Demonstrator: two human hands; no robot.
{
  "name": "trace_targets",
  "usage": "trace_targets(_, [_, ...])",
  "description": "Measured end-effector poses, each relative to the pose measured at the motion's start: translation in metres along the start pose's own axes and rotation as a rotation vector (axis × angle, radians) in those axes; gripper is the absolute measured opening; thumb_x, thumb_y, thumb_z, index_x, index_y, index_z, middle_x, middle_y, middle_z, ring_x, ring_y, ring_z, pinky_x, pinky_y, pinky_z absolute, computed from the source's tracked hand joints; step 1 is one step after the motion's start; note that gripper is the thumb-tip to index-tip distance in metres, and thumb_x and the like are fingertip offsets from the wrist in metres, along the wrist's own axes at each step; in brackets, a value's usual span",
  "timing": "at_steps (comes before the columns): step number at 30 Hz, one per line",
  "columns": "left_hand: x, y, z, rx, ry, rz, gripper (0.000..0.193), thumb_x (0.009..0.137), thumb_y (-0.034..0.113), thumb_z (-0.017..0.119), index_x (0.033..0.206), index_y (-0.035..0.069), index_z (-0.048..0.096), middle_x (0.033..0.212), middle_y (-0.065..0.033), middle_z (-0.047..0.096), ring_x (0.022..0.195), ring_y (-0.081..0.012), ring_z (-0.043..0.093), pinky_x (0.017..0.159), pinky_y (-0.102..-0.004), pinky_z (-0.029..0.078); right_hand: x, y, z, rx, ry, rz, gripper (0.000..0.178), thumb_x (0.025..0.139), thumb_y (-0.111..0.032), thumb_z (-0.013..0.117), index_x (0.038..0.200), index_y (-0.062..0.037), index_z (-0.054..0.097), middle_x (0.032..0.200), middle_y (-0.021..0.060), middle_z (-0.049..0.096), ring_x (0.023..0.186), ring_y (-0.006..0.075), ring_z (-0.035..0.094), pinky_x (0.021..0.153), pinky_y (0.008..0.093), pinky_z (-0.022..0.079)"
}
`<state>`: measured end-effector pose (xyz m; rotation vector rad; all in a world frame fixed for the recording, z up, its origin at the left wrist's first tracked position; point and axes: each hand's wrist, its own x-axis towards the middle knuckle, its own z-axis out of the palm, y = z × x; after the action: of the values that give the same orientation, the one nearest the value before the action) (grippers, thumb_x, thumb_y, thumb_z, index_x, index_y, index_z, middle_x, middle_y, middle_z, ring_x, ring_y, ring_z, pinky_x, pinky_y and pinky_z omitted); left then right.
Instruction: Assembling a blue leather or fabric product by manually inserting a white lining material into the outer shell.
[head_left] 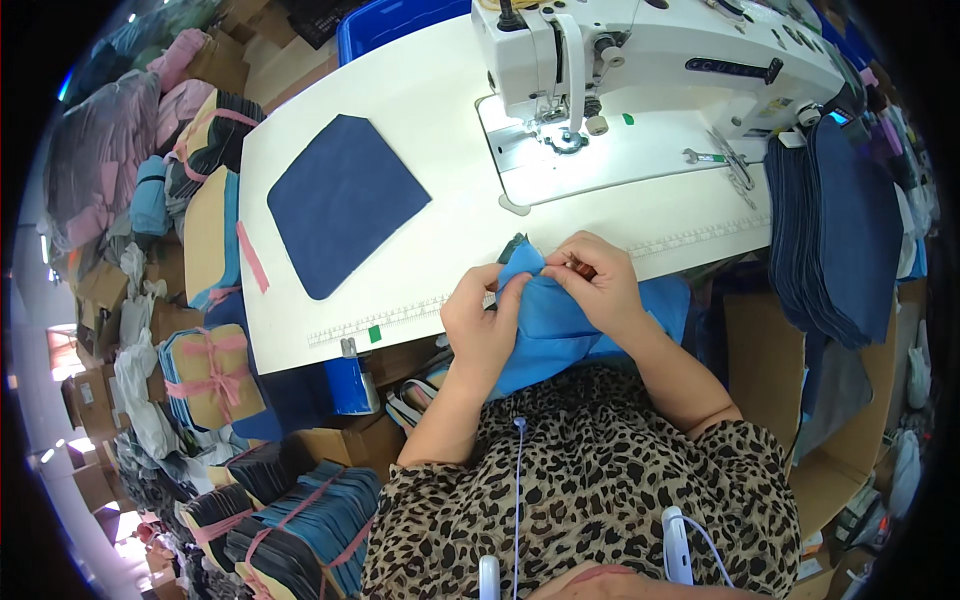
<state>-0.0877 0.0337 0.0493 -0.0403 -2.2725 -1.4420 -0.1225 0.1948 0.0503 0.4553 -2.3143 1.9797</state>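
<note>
A bright blue fabric piece [550, 325] hangs between my hands at the table's front edge and drapes over my lap. My left hand [480, 318] is closed, pinching the cloth's upper corner between thumb and finger. Close beside it, my right hand [603, 288] pinches the same corner. A small reddish-brown object [581, 269], perhaps a tool handle, shows under its fingers; most of it is hidden. A dark green scrap [513, 246] sticks out behind the corner. Flat on the table to the left lies a navy fabric panel [345, 207].
A white sewing machine [660, 65] with a lit needle area stands behind my hands. Scissors [735, 165] and a wrench [705, 157] lie right of it. Navy panels [830, 230] hang in a stack over the table's right end. Tied fabric bundles [300, 520] crowd the left.
</note>
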Motion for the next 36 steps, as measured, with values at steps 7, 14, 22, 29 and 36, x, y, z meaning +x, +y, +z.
trace_targets(7, [-0.001,-0.006,-0.001,0.188,0.021,0.401,0.027,0.061,-0.008,0.064,0.081,0.008,0.072,0.125,-0.0163,0.053,0.115,-0.0369,0.052,0.092,-0.0429,0.047,-0.001,0.006,0.002,0.084,-0.02,0.149,0.002,0.085,0.0,0.067,0.086,-0.0016,0.066,0.067,-0.0041,0.057,0.06,0.0008,0.047,0.052,0.0178,0.037])
trace_targets(14, [0.002,0.01,-0.003,0.25,-0.085,0.422,0.029,0.064,-0.006,0.068,0.09,0.006,0.071,0.132,-0.0195,0.049,0.124,-0.0396,0.045,0.103,-0.0464,0.039,-0.002,0.009,0.002,0.13,-0.01,0.18,0.003,0.087,0.0,0.065,0.088,-0.0021,0.064,0.067,-0.0052,0.054,0.057,0.0004,0.045,0.05,0.017,0.035])
trace_targets(22, [0.005,0.006,-0.007,0.24,-0.281,0.292,0.048,0.07,0.004,0.077,0.116,0.005,0.064,0.142,-0.0216,0.04,0.129,-0.0399,0.041,0.106,-0.0461,0.035,-0.002,0.004,0.001,0.202,-0.046,0.233,0.005,0.086,-0.003,0.067,0.088,0.0004,0.064,0.075,0.0007,0.065,0.063,0.0026,0.053,0.056,0.0188,0.043])
trace_targets(29, [0.009,0.011,-0.008,0.172,-0.322,0.181,0.089,0.067,0.005,0.08,0.145,0.011,0.039,0.154,-0.0211,0.022,0.136,-0.04,0.033,0.107,-0.0447,0.036,-0.006,0.008,0.004,0.208,-0.043,0.218,0.007,0.086,-0.004,0.068,0.085,-0.0007,0.061,0.073,-0.0006,0.063,0.062,0.0023,0.051,0.055,0.0187,0.042])
trace_targets(36, [0.004,0.013,-0.015,0.08,-0.158,0.067,0.053,0.066,0.004,0.081,0.115,0.007,0.06,0.147,-0.0203,0.036,0.131,-0.0372,0.041,0.105,-0.046,0.037,-0.007,0.011,0.003,0.198,-0.004,0.242,0.008,0.086,-0.005,0.069,0.085,-0.0023,0.062,0.071,-0.0027,0.06,0.06,0.0014,0.047,0.053,0.0177,0.038])
